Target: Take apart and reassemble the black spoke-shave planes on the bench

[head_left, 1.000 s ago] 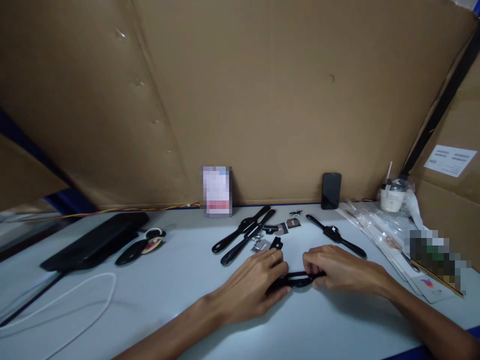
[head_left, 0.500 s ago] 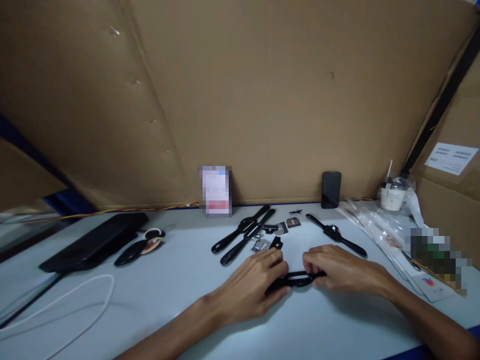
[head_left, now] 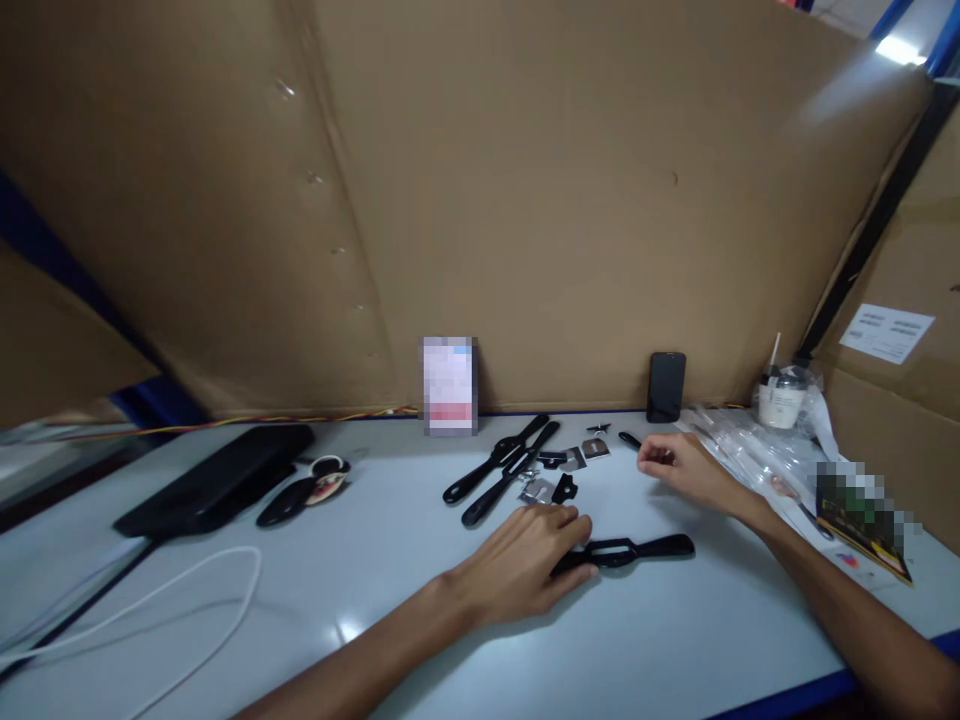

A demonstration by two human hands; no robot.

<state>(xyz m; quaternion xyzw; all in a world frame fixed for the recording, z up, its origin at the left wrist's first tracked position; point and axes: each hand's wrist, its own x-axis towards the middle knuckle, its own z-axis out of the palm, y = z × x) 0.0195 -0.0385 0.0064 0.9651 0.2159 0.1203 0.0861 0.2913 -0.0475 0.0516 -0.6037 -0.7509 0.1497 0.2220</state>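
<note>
My left hand [head_left: 532, 560] is wrapped round the left handle of a black two-handled tool body [head_left: 649, 549], low over the table. My right hand [head_left: 686, 468] hovers behind it, over another black tool [head_left: 628, 438] that it mostly hides; its fingers are curled, and what lies between them cannot be made out. Two more black tool bodies [head_left: 499, 460] [head_left: 510, 475] lie side by side behind my left hand. Beside them are flat metal blades [head_left: 596, 449], small black plates [head_left: 565, 489] and small screws [head_left: 529, 475].
A lit phone [head_left: 448, 385] and a dark phone [head_left: 666, 387] lean on the cardboard wall. At left lie a black case [head_left: 217, 480], keys [head_left: 289, 500] and a white cable [head_left: 255, 570]. Plastic bags [head_left: 750, 455] and a cup [head_left: 780, 400] are at right.
My right hand has let go of the tool body and moved back and right to the other black tool. My left hand still holds its handle. The view has shifted slightly.
</note>
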